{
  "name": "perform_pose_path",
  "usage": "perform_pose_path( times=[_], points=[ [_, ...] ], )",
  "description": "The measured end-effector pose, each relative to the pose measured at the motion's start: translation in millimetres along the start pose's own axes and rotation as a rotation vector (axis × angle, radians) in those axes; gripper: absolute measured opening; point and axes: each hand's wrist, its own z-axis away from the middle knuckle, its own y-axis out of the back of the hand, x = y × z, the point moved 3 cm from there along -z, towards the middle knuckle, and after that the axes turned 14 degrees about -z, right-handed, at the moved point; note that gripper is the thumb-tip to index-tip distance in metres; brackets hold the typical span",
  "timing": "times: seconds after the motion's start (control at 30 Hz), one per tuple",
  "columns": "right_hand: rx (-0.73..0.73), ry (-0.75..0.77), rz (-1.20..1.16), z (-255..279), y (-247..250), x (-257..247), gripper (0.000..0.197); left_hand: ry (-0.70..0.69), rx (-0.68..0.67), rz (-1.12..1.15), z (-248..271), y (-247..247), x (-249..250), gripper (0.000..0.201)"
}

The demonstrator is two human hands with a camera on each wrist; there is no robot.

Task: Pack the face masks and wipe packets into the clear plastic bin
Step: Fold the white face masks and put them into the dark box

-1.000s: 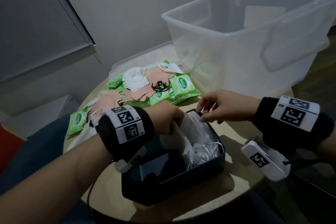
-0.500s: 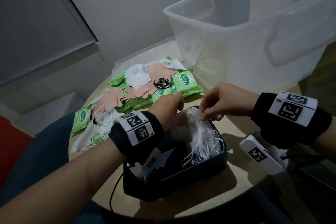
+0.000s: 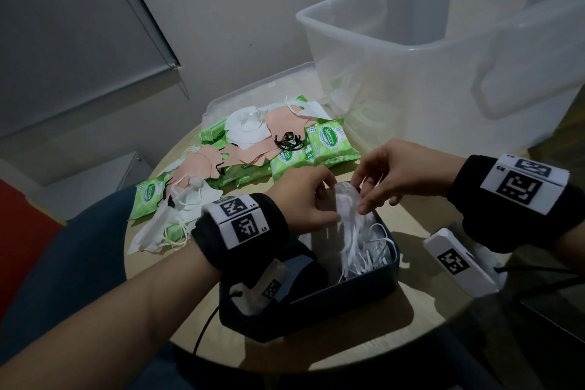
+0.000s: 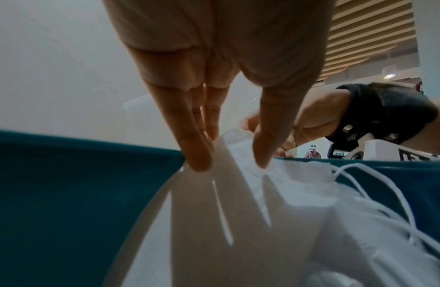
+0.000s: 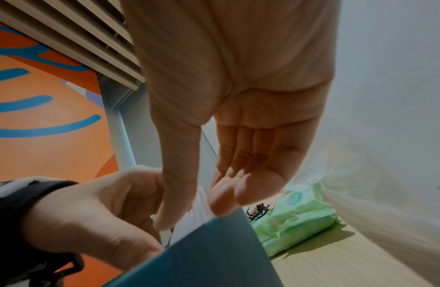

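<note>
A dark blue box [image 3: 316, 307] stands on the round table and holds a stack of white face masks [image 3: 351, 225] with loose ear loops. My left hand [image 3: 329, 199] pinches the stack's top edge from the left, thumb and fingers on either side of the white face masks [image 4: 238, 194]. My right hand [image 3: 361, 196] pinches the same top edge from the right, above the box's far rim. In the right wrist view my right hand [image 5: 193, 215] has a white mask edge [image 5: 199, 203] between thumb and fingers. The clear plastic bin [image 3: 443, 73] stands behind, to the right.
A loose pile of white and peach masks [image 3: 278, 123] and green wipe packets [image 3: 332, 142] lies on the wooden table [image 3: 427, 212] behind the box. The bin's clear lid [image 3: 253, 92] lies under the pile's far side. A wall is close behind.
My left hand has come up out of the box to the top of the mask stack. My right hand has closed its fingers on that same edge, and the stack stands higher.
</note>
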Motion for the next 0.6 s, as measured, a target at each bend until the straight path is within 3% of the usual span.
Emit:
perform_pose_path(
  times=[0.1,0.23,0.3,0.4,0.53,0.6],
  points=[
    [-0.007,0.007,0.015,0,-4,-1,0.031,0.040,0.003,0.017,2,-1,-2,0.052],
    [0.032,0.038,0.058,-4,-12,1,0.037,0.191,0.036,-0.018,2,-5,-6,0.028],
    [0.035,0.044,0.079,-5,-14,2,0.038,0.206,-0.089,-0.224,-1,-10,-5,0.028],
    [0.040,0.052,0.093,-6,-15,3,0.038,0.188,-0.336,-0.401,0,-26,-5,0.047],
    [0.045,0.073,0.099,-9,-15,3,0.031,0.137,-0.710,-0.299,5,-47,-8,0.041],
    [0.030,0.068,0.086,-10,-15,2,0.031,0.065,-0.835,-0.266,6,-53,-7,0.044]
  ],
)
